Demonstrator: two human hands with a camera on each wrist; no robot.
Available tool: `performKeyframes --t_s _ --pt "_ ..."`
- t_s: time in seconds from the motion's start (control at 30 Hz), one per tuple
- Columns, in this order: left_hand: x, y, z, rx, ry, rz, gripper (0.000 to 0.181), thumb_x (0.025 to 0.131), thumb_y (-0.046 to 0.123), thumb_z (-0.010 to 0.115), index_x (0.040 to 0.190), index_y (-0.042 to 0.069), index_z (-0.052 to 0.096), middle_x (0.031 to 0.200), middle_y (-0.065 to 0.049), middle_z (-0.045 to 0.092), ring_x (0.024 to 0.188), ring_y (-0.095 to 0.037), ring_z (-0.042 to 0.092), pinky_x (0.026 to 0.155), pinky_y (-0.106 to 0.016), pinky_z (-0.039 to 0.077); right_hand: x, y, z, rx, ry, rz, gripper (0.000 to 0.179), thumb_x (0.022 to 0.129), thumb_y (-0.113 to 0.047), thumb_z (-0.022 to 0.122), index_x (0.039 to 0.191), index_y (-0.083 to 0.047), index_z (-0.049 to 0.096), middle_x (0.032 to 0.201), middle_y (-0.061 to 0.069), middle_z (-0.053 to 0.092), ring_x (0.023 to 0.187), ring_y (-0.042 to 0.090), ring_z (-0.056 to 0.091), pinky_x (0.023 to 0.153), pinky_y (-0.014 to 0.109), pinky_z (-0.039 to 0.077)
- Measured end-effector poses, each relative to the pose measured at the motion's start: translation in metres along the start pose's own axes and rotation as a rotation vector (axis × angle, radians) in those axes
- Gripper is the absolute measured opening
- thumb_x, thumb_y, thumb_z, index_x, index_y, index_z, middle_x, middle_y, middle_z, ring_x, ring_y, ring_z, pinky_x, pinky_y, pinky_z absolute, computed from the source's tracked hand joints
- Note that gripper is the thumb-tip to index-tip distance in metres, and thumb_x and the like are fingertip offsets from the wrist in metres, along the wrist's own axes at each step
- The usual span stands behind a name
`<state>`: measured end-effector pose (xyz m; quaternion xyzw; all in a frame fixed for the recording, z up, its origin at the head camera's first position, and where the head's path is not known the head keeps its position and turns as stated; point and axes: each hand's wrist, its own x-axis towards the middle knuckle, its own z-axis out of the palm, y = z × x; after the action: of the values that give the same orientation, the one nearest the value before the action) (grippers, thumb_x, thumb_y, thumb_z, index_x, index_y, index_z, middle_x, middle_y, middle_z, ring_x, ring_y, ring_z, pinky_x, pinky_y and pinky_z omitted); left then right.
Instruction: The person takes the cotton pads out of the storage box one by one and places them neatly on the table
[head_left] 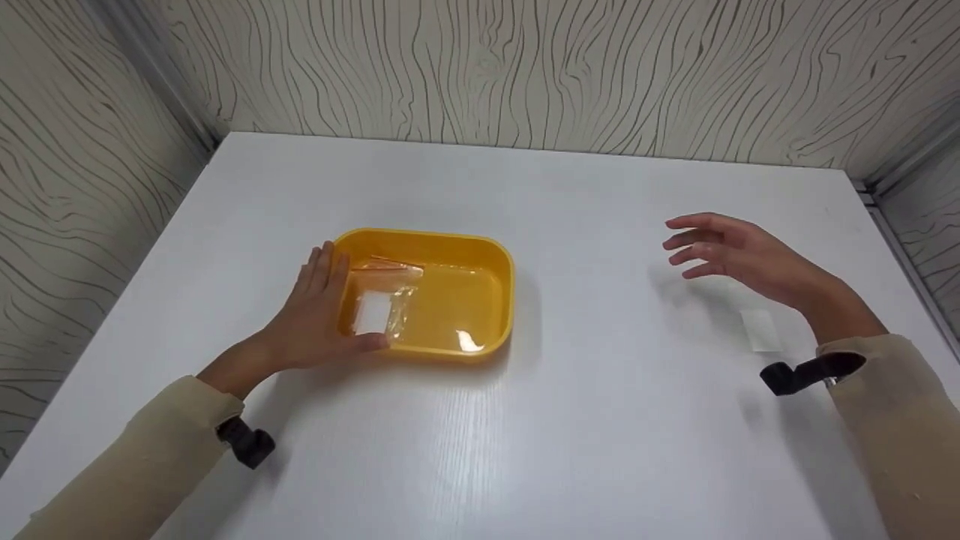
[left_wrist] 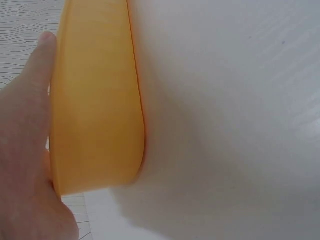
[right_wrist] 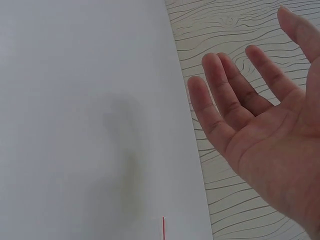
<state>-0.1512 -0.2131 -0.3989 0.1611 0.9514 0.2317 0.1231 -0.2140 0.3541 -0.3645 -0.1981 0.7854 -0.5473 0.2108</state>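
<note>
A yellow plastic tray point(head_left: 465, 296) sits on the white table. My left hand point(head_left: 311, 322) rests over its left end, with fingers straight along the left rim and the thumb laid along the front rim. In the left wrist view that hand point(left_wrist: 25, 125) is against the rim, beside the tray's outer wall point(left_wrist: 97, 110). Inside lies a clear plastic zip bag point(head_left: 405, 296) with a white patch and red lines, partly hidden by the hand. My right hand point(head_left: 739, 251) hovers over the table with loosely bent fingers, holding nothing. A small white patch point(head_left: 761, 330) lies near its wrist.
The white table point(head_left: 585, 435) ends at a back wall point(head_left: 487, 75) with a wood-grain pattern. Similar panels stand at the left and right. A short red line point(right_wrist: 163, 228) shows on the table in the right wrist view.
</note>
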Motion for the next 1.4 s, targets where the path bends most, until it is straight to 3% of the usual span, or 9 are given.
performKeyframes --t_s 1.0,1.4 --pt "0.000 0.002 -0.001 -0.013 -0.014 -0.005 0.132 0.083 0.066 0.071 0.159 -0.004 -0.012 0.164 -0.024 -0.024 0.152 -0.042 -0.020 0.122 -0.059 -0.007 0.031 -0.019 0.027 0.035 -0.105 -0.031 0.041 0.108 -0.011 0.050 0.149 -0.007 0.047 0.135 0.013 0.058 0.120 0.027 0.061 0.097 0.036 0.054" --pt "-0.001 0.001 0.000 -0.024 -0.005 0.001 0.131 0.084 0.063 0.073 0.159 -0.002 -0.013 0.165 -0.023 -0.024 0.152 -0.041 -0.021 0.122 -0.059 -0.007 0.049 -0.030 0.049 0.107 -0.119 -0.043 0.040 0.105 -0.007 0.053 0.146 -0.006 0.050 0.136 0.022 0.057 0.116 0.026 0.062 0.098 0.038 0.054"
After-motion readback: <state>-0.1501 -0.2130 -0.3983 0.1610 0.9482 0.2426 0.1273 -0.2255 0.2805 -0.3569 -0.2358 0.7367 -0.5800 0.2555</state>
